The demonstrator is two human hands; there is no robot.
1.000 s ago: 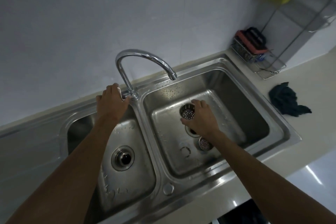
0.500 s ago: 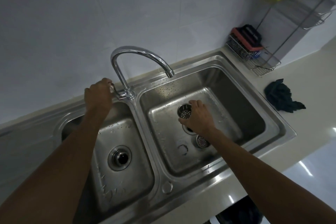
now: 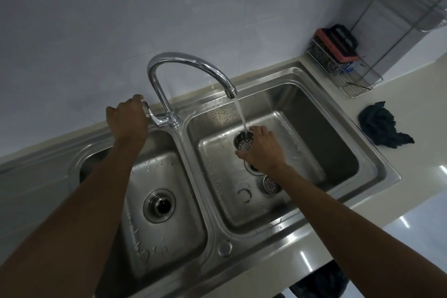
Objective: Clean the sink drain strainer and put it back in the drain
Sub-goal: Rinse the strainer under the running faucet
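Right hand [image 3: 262,151] clamped on perforated drain strainer [image 3: 243,144], held tilted above open drain [image 3: 252,169] in right basin of double sink [image 3: 377,164]. Water stream [image 3: 242,116] from faucet [image 3: 191,65] spout lands on strainer. Left hand [image 3: 127,117] gripped on faucet lever [image 3: 151,113]. Second strainer piece [image 3: 271,184] lies on basin floor beside drain. Dark cloth [image 3: 381,127] on worktop [image 3: 411,109].

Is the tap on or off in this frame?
On. A stream of water falls from the tap spout onto the strainer held by the right hand; the left hand is on the lever.
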